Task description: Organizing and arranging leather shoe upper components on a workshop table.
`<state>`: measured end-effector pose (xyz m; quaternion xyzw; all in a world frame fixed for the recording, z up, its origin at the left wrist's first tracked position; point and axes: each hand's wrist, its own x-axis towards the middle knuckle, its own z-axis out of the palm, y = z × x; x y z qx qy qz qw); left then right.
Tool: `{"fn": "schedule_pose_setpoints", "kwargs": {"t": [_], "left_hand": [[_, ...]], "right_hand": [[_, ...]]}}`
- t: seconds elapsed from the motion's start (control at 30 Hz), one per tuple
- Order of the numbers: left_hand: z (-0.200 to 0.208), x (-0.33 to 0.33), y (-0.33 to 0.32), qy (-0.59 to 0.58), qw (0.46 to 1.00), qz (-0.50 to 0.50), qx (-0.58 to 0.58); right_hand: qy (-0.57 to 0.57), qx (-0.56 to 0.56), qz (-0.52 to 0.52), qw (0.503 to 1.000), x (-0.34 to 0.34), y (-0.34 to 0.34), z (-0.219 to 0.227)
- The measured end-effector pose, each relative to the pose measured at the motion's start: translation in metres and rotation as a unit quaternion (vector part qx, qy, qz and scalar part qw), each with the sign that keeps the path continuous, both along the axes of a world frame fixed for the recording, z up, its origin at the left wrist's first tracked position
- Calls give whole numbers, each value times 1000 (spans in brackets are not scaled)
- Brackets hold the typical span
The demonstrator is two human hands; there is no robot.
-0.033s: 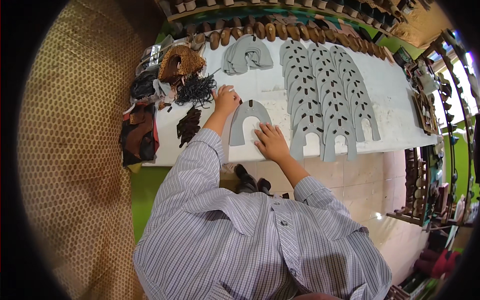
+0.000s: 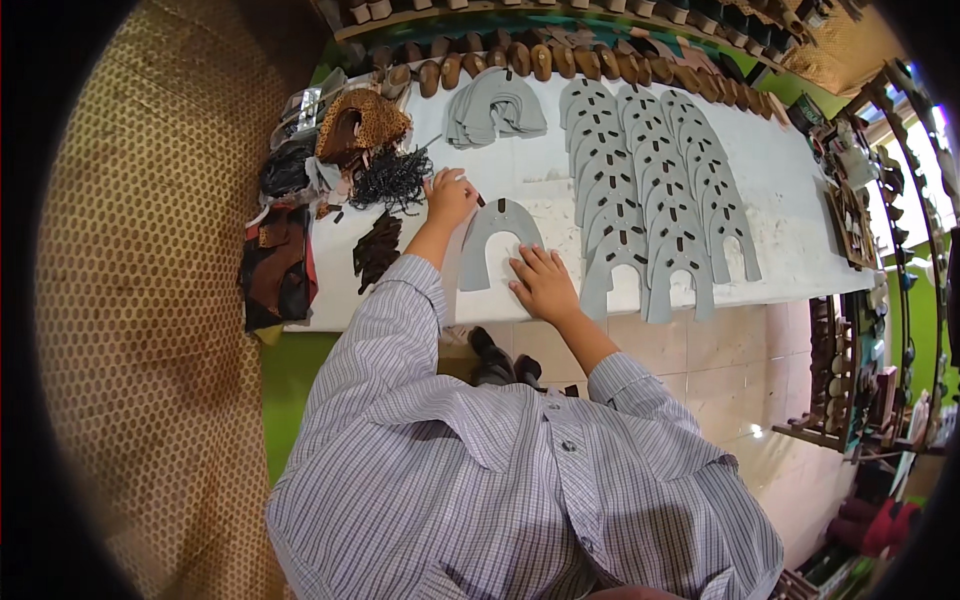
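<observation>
On the counter (image 2: 800,170), near its front edge, one grey horseshoe-shaped piece (image 2: 497,240) lies flat between both hands. Compared with the other frame, nothing has shifted: piece and hands keep the same positions, so the work stands at the same step. Left hand (image 2: 449,197) rests at the piece's upper left edge, fingers curled; whether it pinches anything cannot be told. Right hand (image 2: 543,283) lies open, palm down, holding nothing, touching the piece's right leg. Finished pieces (image 2: 655,190) overlap in rows to the right.
</observation>
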<state>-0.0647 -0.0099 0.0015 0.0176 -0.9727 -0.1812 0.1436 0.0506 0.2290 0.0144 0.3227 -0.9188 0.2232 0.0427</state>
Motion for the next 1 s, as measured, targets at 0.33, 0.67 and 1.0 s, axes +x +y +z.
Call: {"fn": "schedule_pose_setpoints", "kwargs": {"t": [0.33,0.67,1.0], "left_hand": [[28,-23,-23,-5,974,219,-57],[12,117,62,-75,993,-86,-40],[-8,130,69,-95,992,-55,-61]], "right_hand": [[-17,-1,-11,1000,-6,0,0],[-25,12,-17,999,-1,0,-5],[-18,74,-50,996,-47,-39,-13]]}}
